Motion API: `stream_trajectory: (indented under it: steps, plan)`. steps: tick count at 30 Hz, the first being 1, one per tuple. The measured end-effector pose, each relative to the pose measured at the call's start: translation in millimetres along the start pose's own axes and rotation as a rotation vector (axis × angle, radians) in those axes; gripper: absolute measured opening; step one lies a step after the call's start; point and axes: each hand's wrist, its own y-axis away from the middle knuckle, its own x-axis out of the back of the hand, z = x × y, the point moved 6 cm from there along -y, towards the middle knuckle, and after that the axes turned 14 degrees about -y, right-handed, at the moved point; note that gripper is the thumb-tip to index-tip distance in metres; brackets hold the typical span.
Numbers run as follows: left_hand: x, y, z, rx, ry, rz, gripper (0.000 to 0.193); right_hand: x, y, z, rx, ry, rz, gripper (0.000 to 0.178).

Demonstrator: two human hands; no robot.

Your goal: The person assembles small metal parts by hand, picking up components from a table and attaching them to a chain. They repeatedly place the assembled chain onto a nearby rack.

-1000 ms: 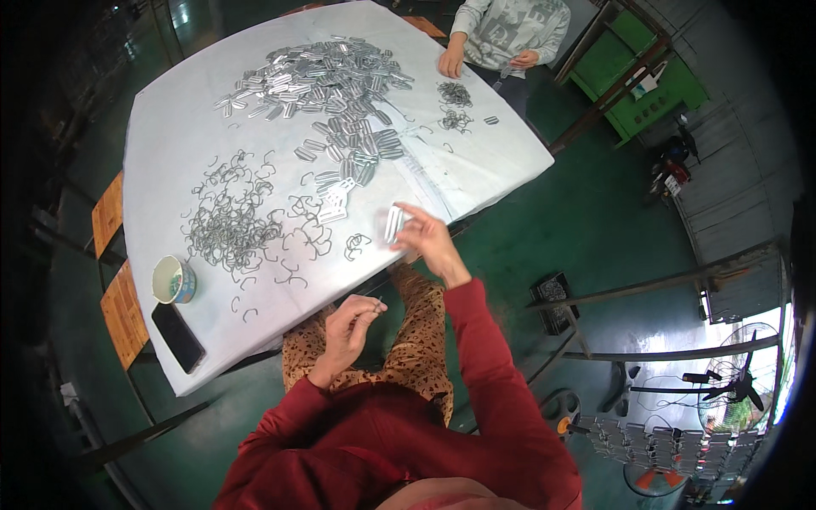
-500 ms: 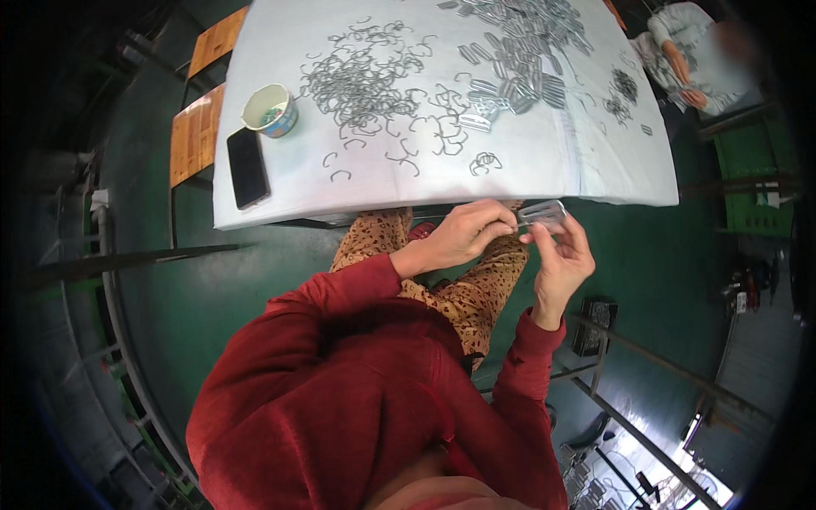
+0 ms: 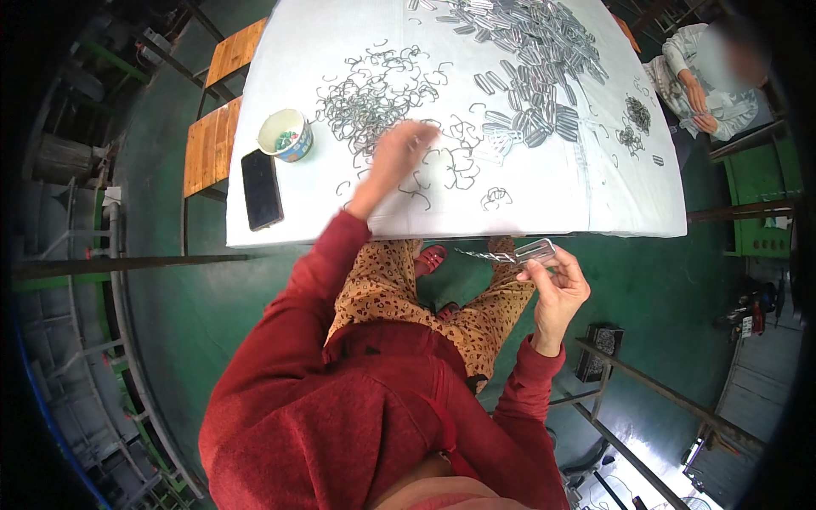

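At the near side of a loose pile of bent wire hooks [image 3: 361,106], my left hand [image 3: 396,163] reaches over the white-covered table [image 3: 327,212]. Motion smears its fingers, so whether they grip a hook does not show. My right hand [image 3: 557,291] is off the table's near edge, above my lap, with thumb and fingers pinching a slotted oblong metal piece [image 3: 537,250]. From that piece's left end a string of thin, shiny metal bits [image 3: 484,253] sticks out to the left; how they join cannot be made out.
A heap of ribbed metal pieces [image 3: 544,51] lies at the far right of the table. A dark phone [image 3: 262,191] and a paper tub [image 3: 297,146] stand at the left. Another person's hands [image 3: 699,106] work beyond the right edge. Wooden stools [image 3: 214,144] are at the left.
My left hand has left the metal piece and moved up and left to the wire hooks. My right hand stays nearly in place, still holding the piece. The view has shifted slightly.
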Motion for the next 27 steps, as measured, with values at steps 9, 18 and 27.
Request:
stream_trajectory:
  steps: [9, 18, 27]
  plan:
    - [-14, -112, -79, -0.007, -0.227, -0.091, 0.016, 3, -1, 8, -0.058, 0.038, 0.000, 0.028]
    - [-62, -133, -86, -0.180, -0.599, -0.156, 0.011, 0, -1, 3, -0.036, 0.025, -0.049, 0.026]
    - [-48, -133, -91, -0.388, -0.507, -0.117, 0.020, 2, -1, -14, -0.055, 0.067, 0.013, 0.024]
